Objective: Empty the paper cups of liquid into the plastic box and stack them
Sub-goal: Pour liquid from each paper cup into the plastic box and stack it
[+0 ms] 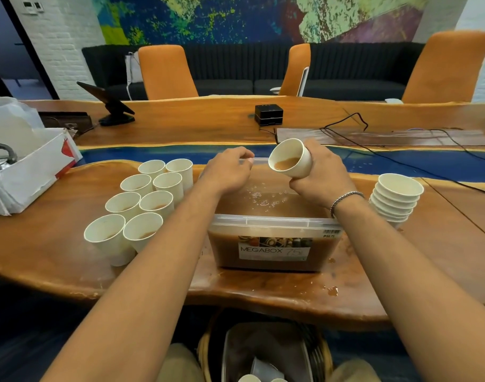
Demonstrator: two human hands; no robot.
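My right hand (321,175) grips a white paper cup (289,159) tilted over the clear plastic box (274,221), with brown liquid pooled at the cup's lip. The box holds brown liquid almost to its rim. My left hand (229,170) holds the box's far rim with curled fingers. Several white cups with brown liquid (142,205) stand in rows left of the box. A stack of empty cups (395,199) stands right of the box.
A white carton with a kettle (29,166) sits at the far left. A black device (268,114), a tablet stand (110,104) and cables (401,144) lie further back. Brown spills (330,290) mark the table's near edge. A basket (263,351) sits under the table.
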